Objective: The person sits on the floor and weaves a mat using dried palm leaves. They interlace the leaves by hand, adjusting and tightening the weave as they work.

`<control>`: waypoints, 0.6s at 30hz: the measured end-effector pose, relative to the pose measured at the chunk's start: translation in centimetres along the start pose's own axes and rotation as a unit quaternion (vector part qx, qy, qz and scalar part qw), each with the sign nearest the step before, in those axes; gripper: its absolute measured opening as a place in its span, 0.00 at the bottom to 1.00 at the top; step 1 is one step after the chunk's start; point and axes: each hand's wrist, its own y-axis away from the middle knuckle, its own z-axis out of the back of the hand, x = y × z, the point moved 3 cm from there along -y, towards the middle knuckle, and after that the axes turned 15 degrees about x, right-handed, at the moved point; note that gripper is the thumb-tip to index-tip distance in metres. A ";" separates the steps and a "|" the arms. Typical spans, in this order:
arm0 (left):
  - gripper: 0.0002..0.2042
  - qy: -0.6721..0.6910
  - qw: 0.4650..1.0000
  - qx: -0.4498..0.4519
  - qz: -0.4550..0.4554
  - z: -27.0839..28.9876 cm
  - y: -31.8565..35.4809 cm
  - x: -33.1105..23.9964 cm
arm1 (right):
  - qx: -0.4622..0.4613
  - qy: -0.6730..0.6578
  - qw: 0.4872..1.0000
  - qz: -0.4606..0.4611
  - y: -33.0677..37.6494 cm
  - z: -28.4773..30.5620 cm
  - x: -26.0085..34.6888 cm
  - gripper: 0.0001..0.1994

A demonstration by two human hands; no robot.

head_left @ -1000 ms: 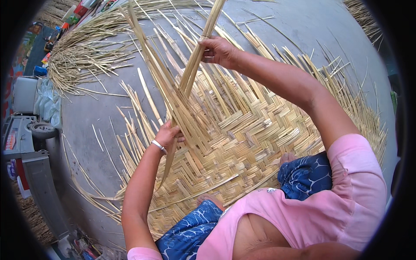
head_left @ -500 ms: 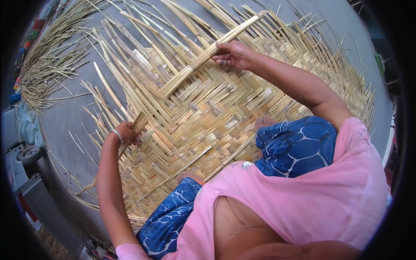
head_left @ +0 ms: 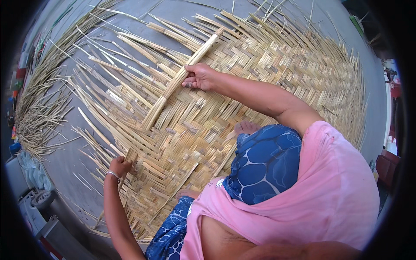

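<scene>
A large mat [head_left: 303, 82] of straw-coloured flat reed strips, woven in a zigzag pattern, lies in front of me. Across its far-left part runs a flat bundle of reed strips [head_left: 162, 102], slanting up to the right. My right hand [head_left: 198, 78] pinches this bundle near its upper part, fingers curled at its edge. At the mat's left edge my left hand [head_left: 120, 166], with a bracelet at the wrist, is closed around the end of some reed strips [head_left: 131, 155]. Loose strip ends [head_left: 99, 71] fan out beyond the weave, away from me.
A long heap of thin dry reeds [head_left: 41, 112] lies on the grey floor [head_left: 78, 151] at the left. Grey wheeled equipment [head_left: 41, 199] stands at the lower left. My bare foot [head_left: 247, 127] rests on the mat beside my blue trousers [head_left: 264, 164].
My view has turned, so mat and heap sit differently in the picture. Both hands keep their hold on the strips; my left fingers look a little more tightly curled.
</scene>
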 end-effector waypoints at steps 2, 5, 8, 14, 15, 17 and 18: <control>0.09 0.045 0.999 -0.004 -0.024 0.3 -0.1 1.2 | 0.007 -0.016 1.000 -0.006 0.0 -0.3 0.1 0.12; 0.09 0.059 0.998 -0.003 -0.031 -0.3 -0.3 1.0 | 0.007 -0.020 1.000 -0.006 0.0 0.0 0.2 0.13; 0.11 0.045 0.999 0.004 0.000 -0.8 0.7 -0.1 | 0.013 0.000 1.000 -0.026 0.1 -0.4 0.0 0.14; 0.11 -0.136 0.987 -0.002 0.080 -0.6 2.5 -2.6 | 0.005 0.033 0.999 -0.015 0.9 -1.8 -0.9 0.13; 0.13 -0.272 0.957 0.001 0.104 -0.1 2.2 -2.6 | -0.002 0.048 0.999 -0.005 1.0 -2.1 -0.8 0.13; 0.13 -0.374 0.918 -0.056 0.117 -0.5 2.3 -6.8 | -0.032 0.055 0.998 -0.001 1.2 -1.1 -0.4 0.12; 0.11 -0.353 0.926 -0.122 0.060 -0.7 2.5 -7.8 | -0.008 0.060 0.998 -0.003 1.2 -1.4 -0.6 0.13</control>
